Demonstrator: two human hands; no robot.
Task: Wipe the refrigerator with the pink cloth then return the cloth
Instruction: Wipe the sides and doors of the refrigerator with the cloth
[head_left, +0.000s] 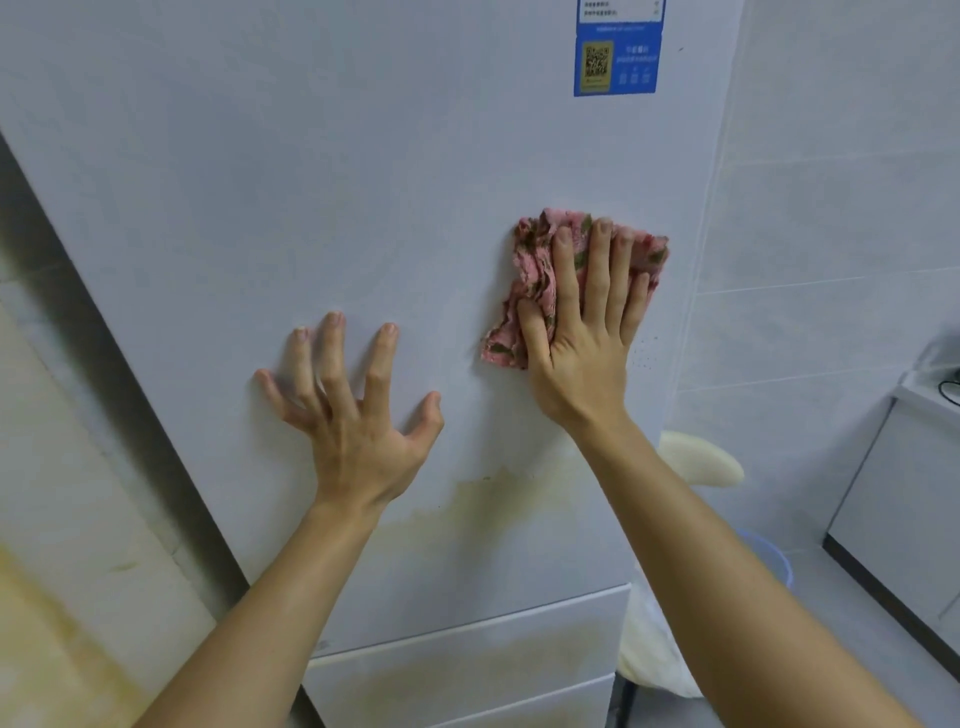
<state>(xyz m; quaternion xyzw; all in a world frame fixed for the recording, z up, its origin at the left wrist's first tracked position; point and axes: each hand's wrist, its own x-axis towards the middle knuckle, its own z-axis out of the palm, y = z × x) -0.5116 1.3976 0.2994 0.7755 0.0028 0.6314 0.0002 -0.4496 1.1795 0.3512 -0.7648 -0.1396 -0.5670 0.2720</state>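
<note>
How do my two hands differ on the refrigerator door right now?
The left hand is bare, fingers spread and arched, fingertips touching the refrigerator door; the right hand lies flat, fingers together, pressing the pink cloth against it. The right hand sits higher than the left hand, nearer the blue sticker. Both are on the same upper door.

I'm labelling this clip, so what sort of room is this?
Probably a home kitchen: a white fridge, a tiled wall beside it, and a low cabinet at the right.
</note>
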